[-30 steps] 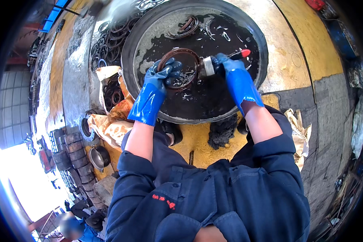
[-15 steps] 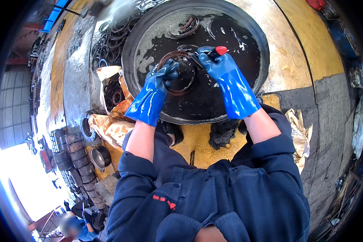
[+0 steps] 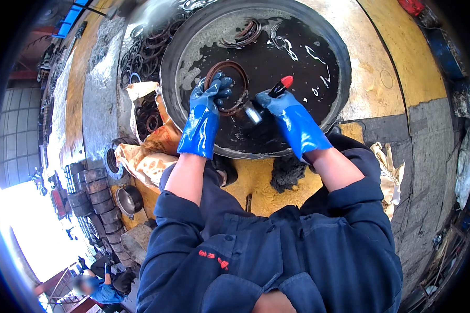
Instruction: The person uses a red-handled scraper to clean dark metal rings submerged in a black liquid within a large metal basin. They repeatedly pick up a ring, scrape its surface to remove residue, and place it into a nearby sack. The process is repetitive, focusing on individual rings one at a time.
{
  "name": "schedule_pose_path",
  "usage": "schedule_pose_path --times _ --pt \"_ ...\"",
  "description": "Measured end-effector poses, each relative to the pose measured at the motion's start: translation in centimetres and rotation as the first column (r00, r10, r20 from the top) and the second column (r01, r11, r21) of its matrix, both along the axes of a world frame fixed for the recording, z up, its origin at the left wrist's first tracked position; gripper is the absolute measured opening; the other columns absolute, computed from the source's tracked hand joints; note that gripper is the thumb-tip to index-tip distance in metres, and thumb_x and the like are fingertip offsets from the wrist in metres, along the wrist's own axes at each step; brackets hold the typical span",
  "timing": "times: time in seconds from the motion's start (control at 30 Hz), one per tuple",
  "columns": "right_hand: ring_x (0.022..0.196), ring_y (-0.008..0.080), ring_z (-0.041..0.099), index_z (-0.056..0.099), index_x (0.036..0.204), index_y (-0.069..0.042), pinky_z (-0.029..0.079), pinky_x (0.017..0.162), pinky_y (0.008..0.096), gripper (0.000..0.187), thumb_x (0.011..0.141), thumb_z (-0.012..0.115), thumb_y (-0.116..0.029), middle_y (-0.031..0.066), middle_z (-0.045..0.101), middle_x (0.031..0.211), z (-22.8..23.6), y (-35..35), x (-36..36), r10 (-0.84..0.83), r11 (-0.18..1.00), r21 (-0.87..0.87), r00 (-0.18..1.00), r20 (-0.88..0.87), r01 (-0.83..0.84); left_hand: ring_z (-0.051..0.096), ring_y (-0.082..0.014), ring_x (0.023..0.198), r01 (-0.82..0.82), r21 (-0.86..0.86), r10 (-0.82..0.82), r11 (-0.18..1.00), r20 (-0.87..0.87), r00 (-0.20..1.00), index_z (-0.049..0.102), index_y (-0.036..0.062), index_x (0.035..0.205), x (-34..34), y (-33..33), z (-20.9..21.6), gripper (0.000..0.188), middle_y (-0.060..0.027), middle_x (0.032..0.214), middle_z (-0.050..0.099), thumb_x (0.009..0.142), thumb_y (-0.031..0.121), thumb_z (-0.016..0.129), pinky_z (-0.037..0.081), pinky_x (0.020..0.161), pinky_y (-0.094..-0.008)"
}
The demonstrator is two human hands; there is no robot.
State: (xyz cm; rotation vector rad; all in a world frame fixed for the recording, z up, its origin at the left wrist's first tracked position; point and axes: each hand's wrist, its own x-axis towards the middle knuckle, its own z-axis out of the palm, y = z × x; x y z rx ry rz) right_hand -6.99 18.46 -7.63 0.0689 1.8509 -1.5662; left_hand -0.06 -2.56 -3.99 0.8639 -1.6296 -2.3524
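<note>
Over a wide round basin (image 3: 168, 78) of dark liquid, both my hands work in blue rubber gloves. My left hand (image 3: 210, 94) is closed on the left side of a reddish-brown ring (image 3: 244, 78), which is tilted up above the liquid. A flat paintbrush is in my right hand (image 3: 282, 104). Its black handle with a red end (image 3: 286, 82) sticks up past my fingers, and its shiny metal band (image 3: 253, 113) points down toward the ring's lower right edge. The bristles are hard to make out against the dark liquid.
More rings (image 3: 248, 34) lie at the basin's far side. Left of the basin are a heap of black rings (image 3: 149, 49) and an opened paper sack (image 3: 151, 151) with rings inside. A metal bowl (image 3: 129, 202) stands near stacked dark cylinders (image 3: 100, 195). Another person (image 3: 104, 289) is at lower left.
The ring has been raised and tilted more upright in my left hand. My right hand with the paintbrush has moved down, from the ring's upper right to its lower right.
</note>
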Motion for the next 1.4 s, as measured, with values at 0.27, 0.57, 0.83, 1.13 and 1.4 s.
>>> schedule_pose_path --times 0.27,0.57,0.83,1.13,1.4 --pt "0.083 0.0174 0.070 0.074 0.104 -0.006 0.054 0.079 0.0330 0.023 0.091 0.070 -0.025 0.0095 0.073 0.091 3.5 -0.1 0.9 -0.147 0.946 -0.239 0.949 0.280 0.217 0.072 -0.0168 0.079 0.019 0.013 -0.019 1.000 -0.042 0.999 0.064 0.0038 0.124 -0.5 0.6 -0.3 0.030 -0.0126 0.108 0.075 0.096 0.013 0.065 0.044 0.057 -0.0217" --pt "0.098 0.0291 0.070 0.071 0.110 -0.020 0.055 0.085 0.0407 0.023 0.092 0.065 -0.033 0.0085 0.073 0.100 4.3 -0.7 1.7 0.343 0.907 0.400 0.781 -0.522 -0.131 0.068 -0.0135 0.071 0.080 0.060 -0.084 0.995 0.056 0.995 0.062 0.0057 0.129 -0.5 1.7 2.3 0.036 -0.0128 0.110 0.075 0.095 0.017 0.066 0.042 0.050 -0.0219" --pt "0.103 0.0302 0.070 0.071 0.115 -0.015 0.057 0.085 0.0391 0.039 0.077 0.073 -0.008 0.0126 0.072 0.114 1.1 0.5 -2.4 0.035 0.993 -0.025 0.508 -0.861 -0.112 0.070 -0.0234 0.097 0.362 0.408 -0.349 0.838 -0.110 0.931 0.053 0.0039 0.140 -1.3 -0.4 1.5 0.061 -0.0160 0.129 0.066 0.100 0.050 0.054 0.055 0.065 -0.0308" --pt "0.104 0.0142 0.066 0.069 0.120 -0.002 0.051 0.095 0.0297 0.032 0.094 0.073 -0.020 0.0073 0.072 0.114 7.8 4.9 -3.3 -0.117 0.990 0.006 0.837 -0.535 0.141 0.072 -0.0205 0.092 0.403 -0.290 -0.458 0.868 -0.153 0.876 0.066 0.0041 0.116 -0.1 2.7 4.3 0.031 -0.0110 0.102 0.074 0.100 0.030 0.063 0.052 0.071 -0.0287" --pt "0.095 0.0132 0.067 0.071 0.119 -0.004 0.053 0.085 0.0282 0.032 0.091 0.075 -0.020 0.0056 0.073 0.108 6.6 5.6 -4.5 -0.204 0.977 -0.160 0.846 -0.493 0.143 0.067 -0.0381 0.083 0.274 -0.953 -0.520 -0.132 0.302 0.799 0.070 0.0060 0.097 -1.0 4.4 3.1 0.019 -0.0157 0.087 0.070 0.079 0.011 0.072 0.053 0.071 -0.0463"
